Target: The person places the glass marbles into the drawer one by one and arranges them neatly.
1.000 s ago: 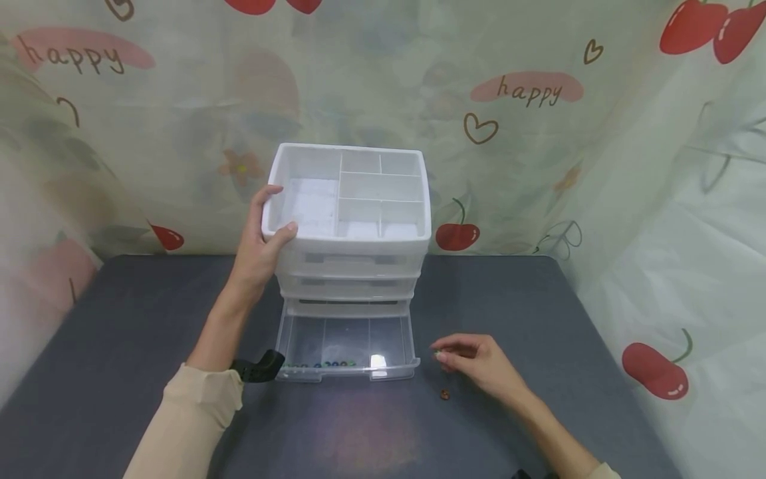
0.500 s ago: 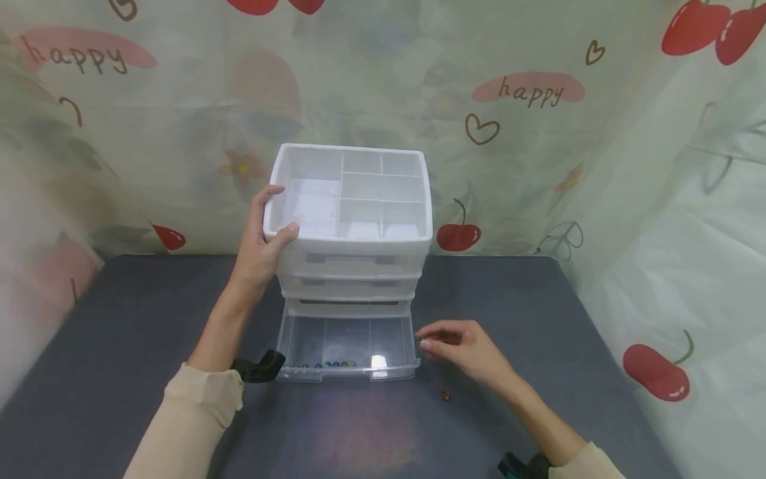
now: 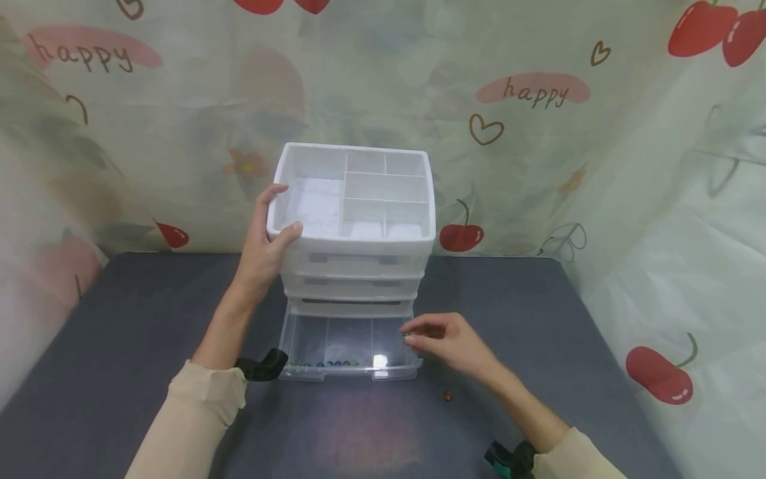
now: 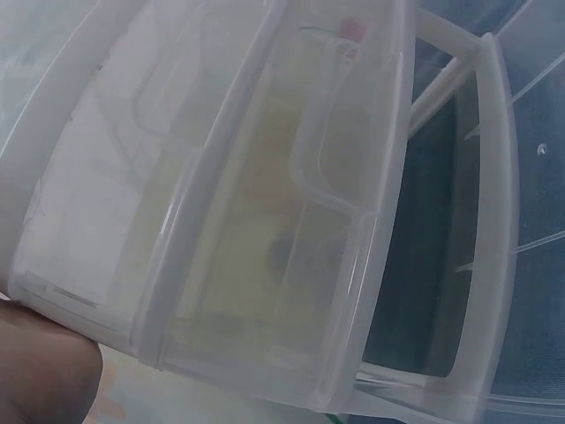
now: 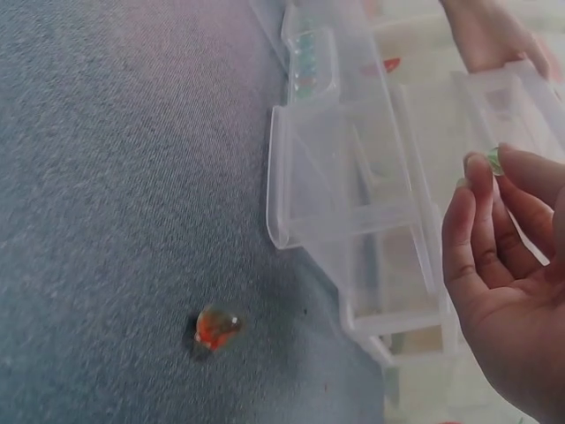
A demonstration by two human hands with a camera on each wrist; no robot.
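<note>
A white plastic drawer organizer (image 3: pixel 359 256) stands on the dark table, its top tray divided into compartments. My left hand (image 3: pixel 260 249) grips the left rim of that tray, thumb over the front corner. The clear bottom drawer (image 3: pixel 349 336) is pulled out, with several small coloured marbles (image 3: pixel 338 364) in a row along its front wall. Over the drawer's right side, my right hand (image 3: pixel 450 340) pinches a green glass marble (image 5: pixel 494 161) between thumb and fingertips. An orange-brown marble (image 5: pixel 215 329) lies on the table right of the drawer.
The two drawers above (image 3: pixel 353 287) are closed. Behind the dark table (image 3: pixel 149 332) hangs a pale printed curtain (image 3: pixel 371 80) with cherries and lettering. Black camera mounts (image 3: pixel 263 366) sit on both wrists, the left one beside the drawer's front left corner.
My right hand has moved left with the green marble, from beside the drawer to over its right edge. My left hand keeps its hold on the organizer.
</note>
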